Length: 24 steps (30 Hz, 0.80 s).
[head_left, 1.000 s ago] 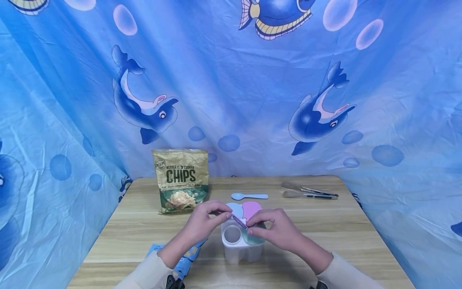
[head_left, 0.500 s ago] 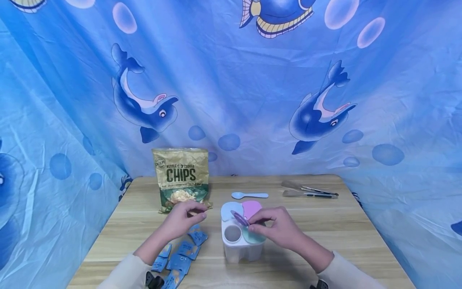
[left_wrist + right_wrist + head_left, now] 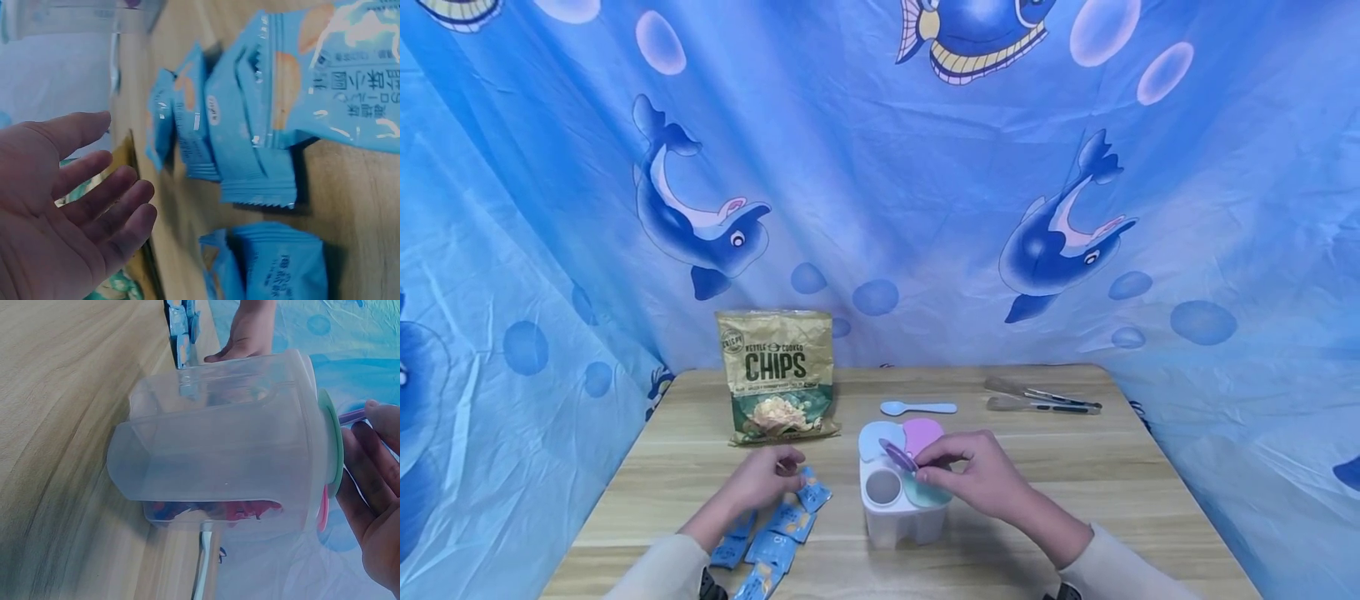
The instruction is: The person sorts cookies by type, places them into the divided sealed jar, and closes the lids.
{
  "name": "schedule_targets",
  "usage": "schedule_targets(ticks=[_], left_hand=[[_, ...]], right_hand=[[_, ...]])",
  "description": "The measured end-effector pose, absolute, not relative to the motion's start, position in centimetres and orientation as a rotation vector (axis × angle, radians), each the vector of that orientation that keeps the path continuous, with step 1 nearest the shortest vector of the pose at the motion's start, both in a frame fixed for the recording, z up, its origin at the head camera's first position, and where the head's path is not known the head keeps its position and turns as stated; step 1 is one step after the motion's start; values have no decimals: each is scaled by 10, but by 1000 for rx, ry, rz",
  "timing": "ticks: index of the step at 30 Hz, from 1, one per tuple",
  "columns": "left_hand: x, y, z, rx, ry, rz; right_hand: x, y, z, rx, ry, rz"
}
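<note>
My right hand pinches a purple lid tilted above a translucent white container. The container's front-left round opening is uncovered. Light blue, pink and green lids cover its other compartments. Something red and dark blue shows through one wall in the right wrist view. My left hand hovers beside several small blue snack packets left of the container. In the left wrist view its fingers are loosely bent and hold nothing, apart from the packets.
A bag of kettle chips stands at the back left. Behind the container lies a light blue spoon. Tongs lie at the back right. A blue curtain with printed dolphins hangs around the wooden table.
My left hand has let go of the purple lid and moved left and down to the blue packets. My right hand keeps the lid above the container, nearly still.
</note>
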<state>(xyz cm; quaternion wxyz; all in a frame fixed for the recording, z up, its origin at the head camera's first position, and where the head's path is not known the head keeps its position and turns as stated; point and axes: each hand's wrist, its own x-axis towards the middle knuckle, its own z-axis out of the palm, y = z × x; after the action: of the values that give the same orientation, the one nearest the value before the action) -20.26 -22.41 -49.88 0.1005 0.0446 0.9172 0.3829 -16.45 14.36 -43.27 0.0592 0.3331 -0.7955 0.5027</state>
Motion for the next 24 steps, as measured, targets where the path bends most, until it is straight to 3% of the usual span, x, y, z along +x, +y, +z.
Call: schedule_targets(ticks=[24], left_hand=[[-211, -217, -518, 194, 2816, 942]], right_hand=[[-166, 145, -437, 1029, -2375, 1559]])
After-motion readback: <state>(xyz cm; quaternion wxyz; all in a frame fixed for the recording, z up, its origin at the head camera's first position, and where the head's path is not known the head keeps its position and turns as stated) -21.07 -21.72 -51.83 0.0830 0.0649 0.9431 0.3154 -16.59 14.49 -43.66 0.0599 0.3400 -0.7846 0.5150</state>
